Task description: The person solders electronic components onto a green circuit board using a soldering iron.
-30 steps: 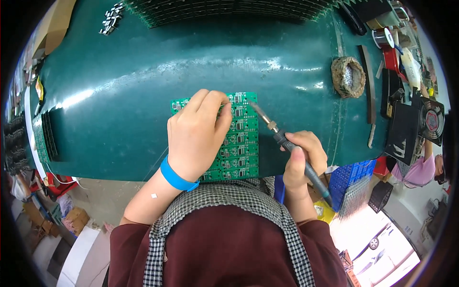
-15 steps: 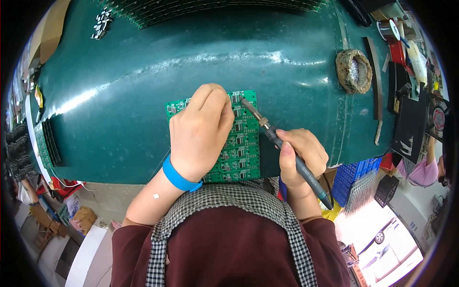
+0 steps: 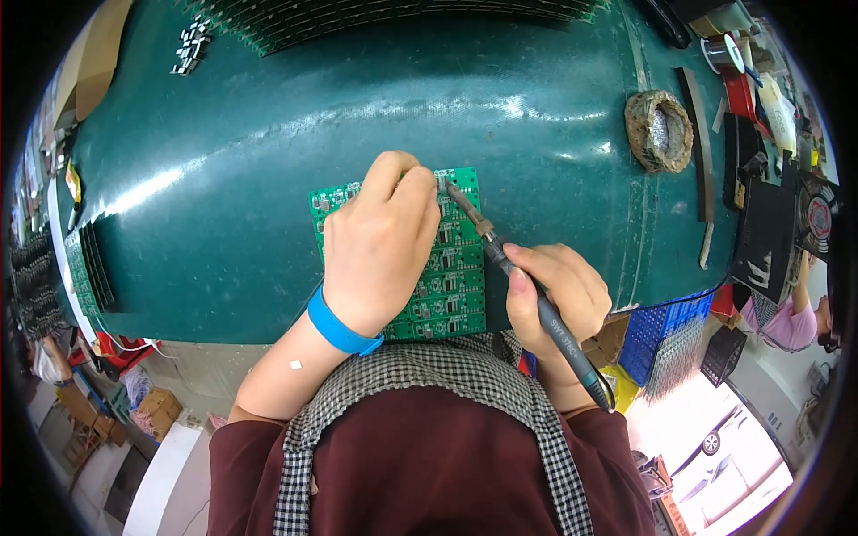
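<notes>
A green panel of circuit boards [image 3: 460, 259] lies flat at the near edge of the table, with rows of small parts on it. My left hand [image 3: 375, 241], a blue band at its wrist, is closed over the panel's upper left. Its fingertips are bent down toward the board, and what they pinch is hidden. A thin wire trails beside that wrist. In my right hand [image 3: 563, 295] is a soldering iron [image 3: 559, 335], held like a pen. Its tip points at the top row of the panel, just right of my left fingers.
A rough round holder [image 3: 660, 131] with a silvery hollow stands on the green table [image 3: 223, 232] at right, beside a dark strip [image 3: 699, 143]. A solder spool [image 3: 722, 54] is at far right. Small white parts [image 3: 190, 45] lie far left; stacked boards [image 3: 402, 22] line the back.
The iron and my right hand have shifted slightly left, with the tip closer to my left fingers. My left hand has turned a little, its fingers moving slightly right.
</notes>
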The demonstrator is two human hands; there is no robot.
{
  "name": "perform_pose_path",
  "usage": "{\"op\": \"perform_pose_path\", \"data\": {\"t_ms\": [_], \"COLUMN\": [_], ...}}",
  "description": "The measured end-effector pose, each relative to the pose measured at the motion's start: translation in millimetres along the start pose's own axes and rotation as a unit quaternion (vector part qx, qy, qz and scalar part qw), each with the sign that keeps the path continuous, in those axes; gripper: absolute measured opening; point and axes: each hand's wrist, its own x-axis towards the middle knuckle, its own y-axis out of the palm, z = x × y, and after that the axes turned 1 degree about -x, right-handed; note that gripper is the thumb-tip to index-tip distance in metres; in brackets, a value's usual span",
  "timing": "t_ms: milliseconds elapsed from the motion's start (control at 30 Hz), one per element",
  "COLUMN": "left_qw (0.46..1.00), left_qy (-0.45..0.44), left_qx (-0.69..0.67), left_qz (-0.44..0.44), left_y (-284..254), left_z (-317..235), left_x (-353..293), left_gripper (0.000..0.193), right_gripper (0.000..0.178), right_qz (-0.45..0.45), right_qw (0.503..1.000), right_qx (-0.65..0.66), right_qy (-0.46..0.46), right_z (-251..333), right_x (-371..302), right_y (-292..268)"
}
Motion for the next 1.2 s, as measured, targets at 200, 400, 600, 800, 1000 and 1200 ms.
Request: {"op": "perform_pose_path", "data": {"t_ms": [200,400,600,800,1000,1200], "left_qw": [1.000,0.999,0.999,0.999,0.999,0.997], "left_qy": [0.018,-0.026,0.027,0.017,0.003,-0.021], "left_qx": [0.013,-0.022,-0.021,-0.040,-0.035,-0.056], "left_qz": [0.015,0.009,0.005,0.016,0.014,0.046], "left_y": [-1,-6,-7,-4,-1,0], "left_z": [1,-2,0,-1,-5,-7], "left_x": [-1,-7,-12,-17,-18,-18], "left_gripper": [0.007,0.010,0.014,0.013,0.013,0.011], "right_gripper": [0.012,0.011,0.012,0.012,0.013,0.013], "right_qz": [-0.005,-0.016,-0.007,0.003,0.002,0.009], "right_qw": [1.000,1.000,1.000,0.999,0.999,0.999], "right_qx": [-0.009,0.003,0.002,0.001,-0.008,-0.001], "right_qy": [-0.018,-0.020,-0.023,-0.046,-0.047,-0.046], "right_z": [4,5,4,5,4,7], "right_x": [-4,-6,-8,-10,-11,-13], "right_y": [0,-8,-9,-7,-5,-6]}}
